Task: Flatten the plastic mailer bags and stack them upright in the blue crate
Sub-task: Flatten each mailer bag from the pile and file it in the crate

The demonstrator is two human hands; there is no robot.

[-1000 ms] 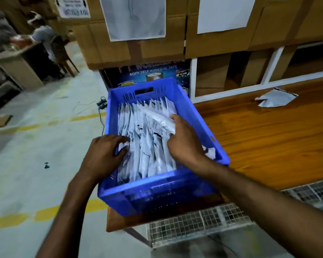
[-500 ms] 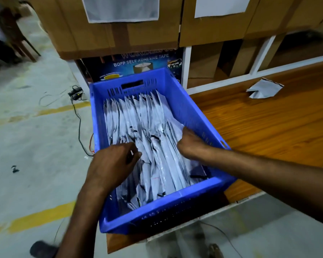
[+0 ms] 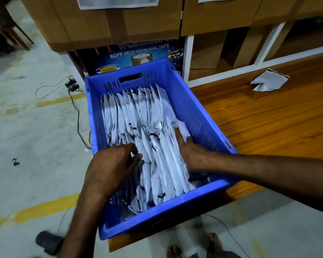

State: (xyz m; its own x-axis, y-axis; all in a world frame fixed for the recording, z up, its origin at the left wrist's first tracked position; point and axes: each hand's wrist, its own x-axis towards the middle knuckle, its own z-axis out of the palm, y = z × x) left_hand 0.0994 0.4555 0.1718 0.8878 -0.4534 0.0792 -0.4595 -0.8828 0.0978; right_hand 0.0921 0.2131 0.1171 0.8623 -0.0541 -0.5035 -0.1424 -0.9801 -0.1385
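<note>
Blue crate (image 3: pixel 185 101) — white mailer bags (image 3: pixel 157 146)

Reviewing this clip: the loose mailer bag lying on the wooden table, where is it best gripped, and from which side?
Probably pinch the loose mailer bag at its dark-edged far right corner, which seems lifted off the wooden table, coming from above on the right. Its crumpled body lies low against the wood, offering little to pinch.

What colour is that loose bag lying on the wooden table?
The loose bag is pale grey-white with a dark edge strip, seen in the head view.
</note>
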